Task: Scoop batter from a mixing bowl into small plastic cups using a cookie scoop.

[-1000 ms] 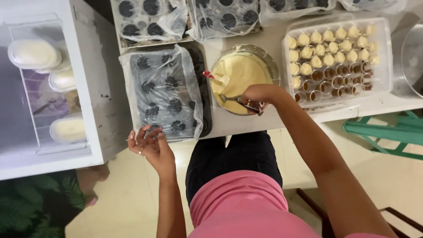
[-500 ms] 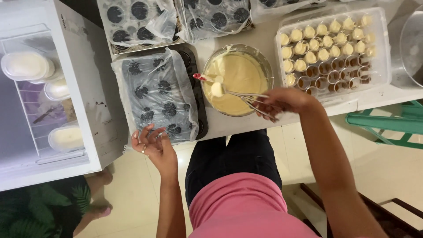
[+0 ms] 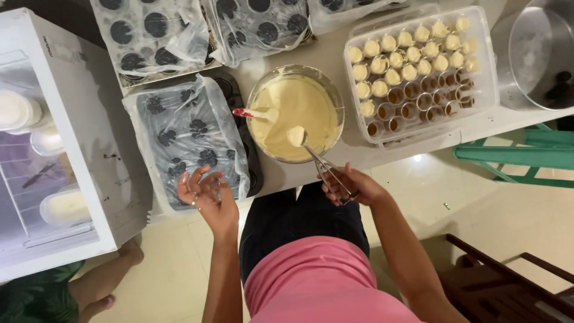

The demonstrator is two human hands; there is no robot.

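So on the far left there's a white fridge (image 3: 78,149) with its shelves showing, then a pale counter (image 3: 335,54) over a cream tiled floor (image 3: 478,203), with a green stool (image 3: 526,152) and some dark wooden furniture (image 3: 502,281) off to the right. On the counter sit plastic-wrapped dark trays (image 3: 185,134), a glass bowl (image 3: 296,113) of pale batter with a red-handled spatula (image 3: 254,113) in it, a clear box of little filled cups (image 3: 418,72) and a steel pot (image 3: 538,54). The left hand (image 3: 206,194) is loosely open, fingers spread, just by the wrapped tray's near edge. The right hand (image 3: 350,188) is closed on the handles of a metal scoop (image 3: 314,158). The scoop runs diagonally, handles low right near the counter edge, head pointing up-left over the bowl and full of batter.
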